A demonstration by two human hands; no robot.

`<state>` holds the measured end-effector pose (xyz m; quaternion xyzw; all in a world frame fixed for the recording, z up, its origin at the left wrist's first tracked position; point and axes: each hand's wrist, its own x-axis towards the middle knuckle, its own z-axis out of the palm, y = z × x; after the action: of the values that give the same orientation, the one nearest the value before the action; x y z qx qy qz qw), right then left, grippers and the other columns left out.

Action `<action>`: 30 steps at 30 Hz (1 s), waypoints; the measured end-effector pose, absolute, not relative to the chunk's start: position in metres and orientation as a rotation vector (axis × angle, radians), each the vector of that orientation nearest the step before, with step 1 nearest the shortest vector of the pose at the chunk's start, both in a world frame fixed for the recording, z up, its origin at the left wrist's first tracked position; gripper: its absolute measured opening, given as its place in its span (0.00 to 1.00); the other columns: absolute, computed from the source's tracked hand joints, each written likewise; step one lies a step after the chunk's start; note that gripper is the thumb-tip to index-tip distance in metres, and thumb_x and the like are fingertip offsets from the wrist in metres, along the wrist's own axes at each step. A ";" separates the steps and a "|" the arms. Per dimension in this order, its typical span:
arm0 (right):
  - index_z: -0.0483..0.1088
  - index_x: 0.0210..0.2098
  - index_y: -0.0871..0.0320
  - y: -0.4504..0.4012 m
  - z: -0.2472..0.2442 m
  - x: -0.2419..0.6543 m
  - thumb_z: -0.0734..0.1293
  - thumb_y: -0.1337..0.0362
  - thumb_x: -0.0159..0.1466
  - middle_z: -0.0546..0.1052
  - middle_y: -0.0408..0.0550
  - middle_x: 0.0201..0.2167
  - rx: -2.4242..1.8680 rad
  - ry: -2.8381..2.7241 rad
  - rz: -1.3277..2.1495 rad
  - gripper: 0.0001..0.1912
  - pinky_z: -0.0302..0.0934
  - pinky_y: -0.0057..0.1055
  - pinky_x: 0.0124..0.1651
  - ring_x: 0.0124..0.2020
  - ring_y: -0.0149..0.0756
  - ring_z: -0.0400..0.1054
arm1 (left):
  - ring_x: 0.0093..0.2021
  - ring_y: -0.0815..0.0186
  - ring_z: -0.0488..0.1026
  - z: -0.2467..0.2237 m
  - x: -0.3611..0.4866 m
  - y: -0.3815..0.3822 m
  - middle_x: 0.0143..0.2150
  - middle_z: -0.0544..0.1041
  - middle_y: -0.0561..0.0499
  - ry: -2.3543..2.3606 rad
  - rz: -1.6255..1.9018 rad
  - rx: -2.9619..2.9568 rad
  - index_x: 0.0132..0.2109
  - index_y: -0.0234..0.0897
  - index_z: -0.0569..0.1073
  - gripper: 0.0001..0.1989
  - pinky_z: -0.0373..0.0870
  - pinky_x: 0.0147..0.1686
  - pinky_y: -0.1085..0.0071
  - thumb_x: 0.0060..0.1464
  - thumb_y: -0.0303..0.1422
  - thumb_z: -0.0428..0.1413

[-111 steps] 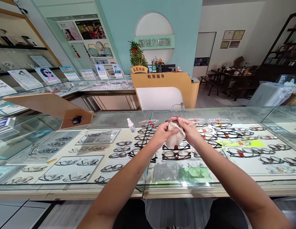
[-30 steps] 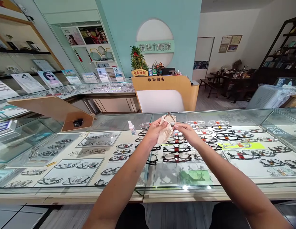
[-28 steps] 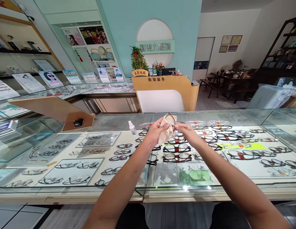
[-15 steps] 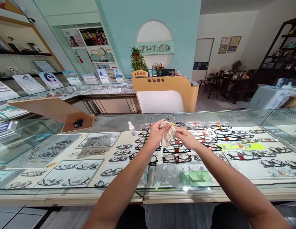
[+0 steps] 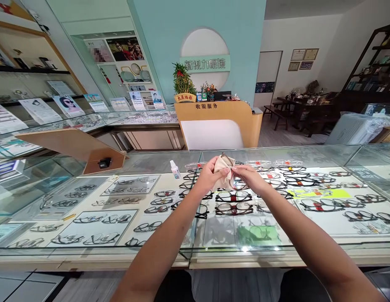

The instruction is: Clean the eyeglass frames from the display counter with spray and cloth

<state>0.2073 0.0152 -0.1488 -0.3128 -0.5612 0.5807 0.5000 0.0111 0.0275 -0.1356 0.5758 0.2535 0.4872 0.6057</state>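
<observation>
Above the glass counter my left hand [image 5: 209, 176] is closed on a crumpled beige cleaning cloth [image 5: 225, 178], which is wrapped around part of a pair of eyeglasses [image 5: 224, 155]. A thin piece of the frame sticks out above the cloth; the lenses are mostly hidden. My right hand [image 5: 250, 178] is closed in a pinch at the right edge of the cloth, on the eyeglasses, though the exact part gripped is covered by the fingers. To the left of my hands a small white spray bottle [image 5: 175, 169] stands upright on the counter.
Under the glass counter top [image 5: 195, 247] lie rows of eyeglasses [image 5: 234, 208], several with red tags. A wooden stand [image 5: 78, 147] rests at the left. Across the aisle is a wooden cashier desk [image 5: 254, 123] with a potted plant [image 5: 183, 82]. A plastic-wrapped case [image 5: 349, 129] stands right.
The cloth has turned and spread at the top between my hands, with more of it showing above my left thumb. My fingers have shifted slightly; both hands keep their hold.
</observation>
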 end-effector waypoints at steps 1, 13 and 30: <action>0.82 0.29 0.56 0.016 -0.151 0.206 0.80 0.43 0.56 0.80 0.46 0.30 -0.757 -1.350 1.412 0.21 0.63 0.38 0.48 0.37 0.40 0.70 | 0.33 0.66 0.77 -0.136 0.013 0.026 0.38 0.82 0.50 0.606 1.161 1.340 0.49 0.36 0.76 0.31 0.74 0.35 0.71 0.43 0.45 0.78; 0.83 0.29 0.56 0.001 -0.140 0.201 0.69 0.40 0.68 0.82 0.49 0.31 -0.671 -1.669 1.350 0.26 0.62 0.39 0.49 0.37 0.43 0.72 | 0.23 0.69 0.68 -0.136 0.021 0.018 0.24 0.75 0.54 0.783 1.398 1.469 0.35 0.36 0.74 0.31 0.64 0.26 0.72 0.56 0.63 0.64; 0.83 0.33 0.56 0.007 -0.155 0.197 0.81 0.44 0.55 0.82 0.48 0.32 -0.630 -1.365 1.536 0.21 0.65 0.38 0.46 0.37 0.41 0.73 | 0.29 0.69 0.71 -0.131 0.017 0.017 0.32 0.78 0.53 0.702 1.298 1.422 0.39 0.35 0.76 0.27 0.68 0.31 0.74 0.47 0.51 0.75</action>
<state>0.1965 0.0074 -0.1553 -0.2578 -0.5584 0.6286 0.4760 0.0167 0.0169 -0.1311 0.5930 0.2929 0.5411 0.5195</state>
